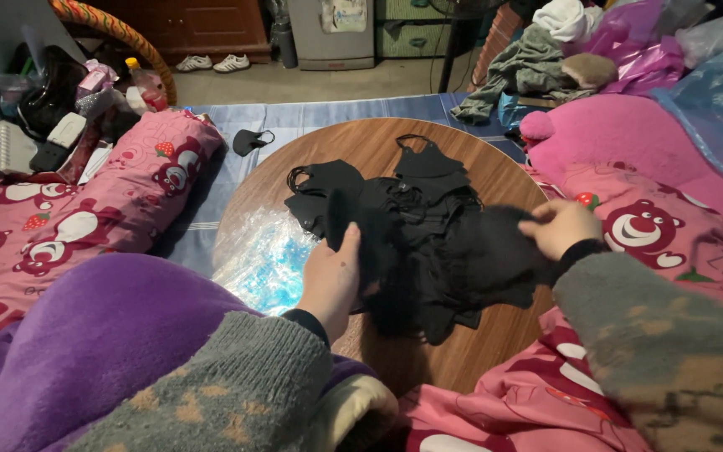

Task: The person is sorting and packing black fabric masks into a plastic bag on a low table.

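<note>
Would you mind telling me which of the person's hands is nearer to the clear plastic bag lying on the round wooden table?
Left. The left hand is right beside the clear plastic bag, at its right edge. The right hand is across the pile of black masks, well away from it.

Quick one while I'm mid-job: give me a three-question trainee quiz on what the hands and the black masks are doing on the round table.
1. True or false: the pile of black fabric face masks lies on a round wooden table.
2. Which hand pinches a black mask at the pile's edge: A) left hand B) right hand?
3. What lies alone on the blue striped floor mat, off the table?

Key:
1. True.
2. B; the left hand rests against the pile's near side, though its grip is blurred.
3. A single black face mask, beside the pink bear-print cushion.
</note>
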